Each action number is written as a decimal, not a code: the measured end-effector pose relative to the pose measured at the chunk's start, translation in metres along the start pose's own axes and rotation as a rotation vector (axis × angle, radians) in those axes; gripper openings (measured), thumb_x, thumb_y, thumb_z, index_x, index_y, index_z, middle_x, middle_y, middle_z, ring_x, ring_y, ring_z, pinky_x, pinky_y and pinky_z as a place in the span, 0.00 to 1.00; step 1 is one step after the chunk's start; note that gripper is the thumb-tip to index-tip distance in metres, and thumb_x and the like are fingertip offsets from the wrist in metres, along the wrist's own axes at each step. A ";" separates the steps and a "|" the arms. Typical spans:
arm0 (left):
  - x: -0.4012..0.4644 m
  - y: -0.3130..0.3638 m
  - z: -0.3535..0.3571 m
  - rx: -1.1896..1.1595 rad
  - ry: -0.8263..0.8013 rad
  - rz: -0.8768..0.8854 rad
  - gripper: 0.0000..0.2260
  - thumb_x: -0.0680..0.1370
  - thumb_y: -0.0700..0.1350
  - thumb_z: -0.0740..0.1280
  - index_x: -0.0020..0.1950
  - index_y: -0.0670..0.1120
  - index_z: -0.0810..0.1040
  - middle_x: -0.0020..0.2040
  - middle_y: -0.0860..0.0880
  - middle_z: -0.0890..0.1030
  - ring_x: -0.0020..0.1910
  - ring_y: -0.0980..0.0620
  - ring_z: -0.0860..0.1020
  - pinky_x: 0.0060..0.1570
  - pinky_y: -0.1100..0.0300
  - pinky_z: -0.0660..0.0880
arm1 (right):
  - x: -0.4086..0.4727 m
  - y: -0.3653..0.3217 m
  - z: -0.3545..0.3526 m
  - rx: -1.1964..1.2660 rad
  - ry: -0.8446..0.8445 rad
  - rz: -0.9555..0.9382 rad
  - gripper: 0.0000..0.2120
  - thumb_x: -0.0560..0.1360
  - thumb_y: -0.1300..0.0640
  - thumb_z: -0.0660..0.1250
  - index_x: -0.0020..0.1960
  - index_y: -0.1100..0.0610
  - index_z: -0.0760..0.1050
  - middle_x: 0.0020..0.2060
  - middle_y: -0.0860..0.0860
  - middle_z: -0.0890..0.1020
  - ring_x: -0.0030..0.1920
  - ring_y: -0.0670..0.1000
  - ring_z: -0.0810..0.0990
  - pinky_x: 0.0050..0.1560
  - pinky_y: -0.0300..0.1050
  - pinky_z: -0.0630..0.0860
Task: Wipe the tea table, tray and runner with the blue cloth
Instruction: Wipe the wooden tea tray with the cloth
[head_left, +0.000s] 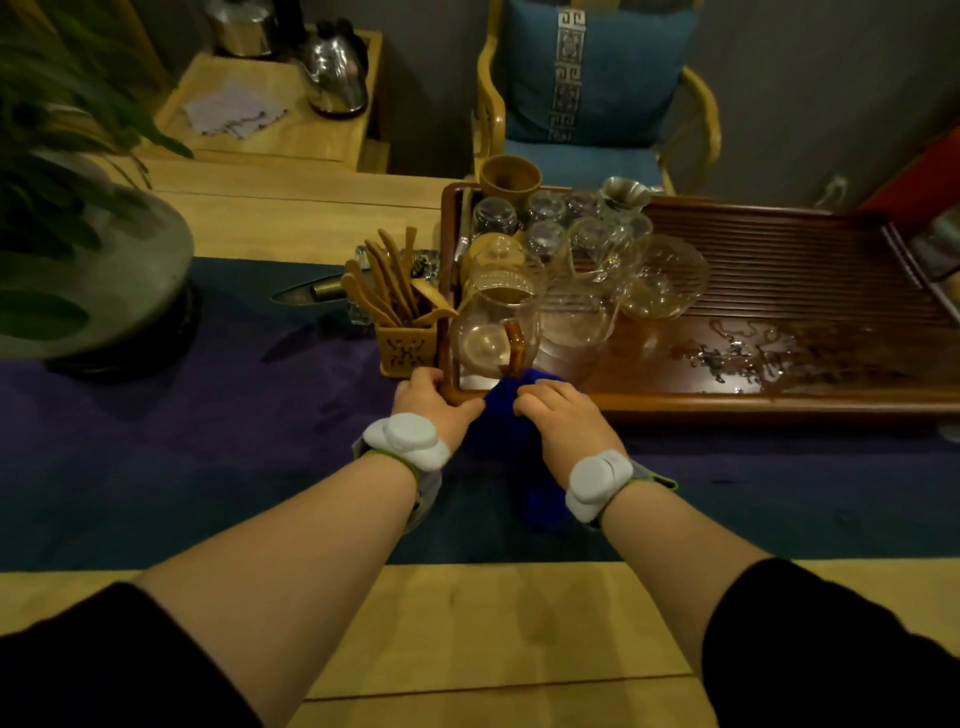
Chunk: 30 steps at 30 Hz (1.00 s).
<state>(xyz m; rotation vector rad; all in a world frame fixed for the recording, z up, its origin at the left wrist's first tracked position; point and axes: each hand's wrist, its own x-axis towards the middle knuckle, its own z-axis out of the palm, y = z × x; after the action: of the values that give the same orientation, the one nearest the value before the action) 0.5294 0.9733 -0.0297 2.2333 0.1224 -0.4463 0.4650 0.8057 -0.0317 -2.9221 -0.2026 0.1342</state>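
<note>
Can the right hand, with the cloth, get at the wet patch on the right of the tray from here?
Probably yes: the right hand holds the blue cloth at the tray front; nothing stands before the wet patch.

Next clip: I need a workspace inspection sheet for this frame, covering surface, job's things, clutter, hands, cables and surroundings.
Surface: light wooden tea table with a dark runner across it.
Job's things: blue cloth bunched at the near rim of the dark wooden tray; wet patches on the tray's right part.
Clutter: glass teapot, glass cups and bowls crowd the tray's left end; a wooden tool holder stands beside it; a potted plant stands at the left.
Hands: left hand grips the tray's near-left corner; right hand holds the cloth.
Cables: nothing seen.
Surroundings: chair with blue cushion; steel kettle on a side table.
</note>
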 end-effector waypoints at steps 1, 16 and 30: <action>-0.004 0.007 0.001 0.043 0.044 0.021 0.28 0.68 0.54 0.74 0.63 0.46 0.70 0.61 0.44 0.72 0.56 0.44 0.74 0.51 0.57 0.71 | -0.002 0.003 -0.001 -0.006 0.008 0.021 0.22 0.70 0.68 0.65 0.62 0.55 0.73 0.65 0.51 0.73 0.68 0.56 0.65 0.66 0.48 0.61; -0.013 0.048 0.008 0.097 0.014 0.251 0.11 0.75 0.53 0.67 0.47 0.46 0.81 0.54 0.47 0.72 0.44 0.51 0.71 0.46 0.64 0.65 | 0.001 0.034 -0.004 -0.008 0.031 0.363 0.17 0.79 0.46 0.56 0.67 0.45 0.69 0.67 0.44 0.71 0.70 0.50 0.64 0.71 0.55 0.56; -0.007 0.025 -0.021 0.051 0.149 0.181 0.18 0.75 0.51 0.69 0.62 0.46 0.74 0.58 0.46 0.76 0.55 0.48 0.75 0.50 0.60 0.69 | 0.001 0.023 0.011 0.014 -0.011 0.310 0.22 0.79 0.46 0.57 0.72 0.41 0.60 0.73 0.40 0.61 0.75 0.47 0.50 0.73 0.57 0.44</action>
<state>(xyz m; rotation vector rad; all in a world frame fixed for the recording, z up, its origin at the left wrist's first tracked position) 0.5348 0.9735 0.0027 2.3018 -0.0135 -0.1866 0.4675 0.7855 -0.0473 -2.9179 0.2503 0.1979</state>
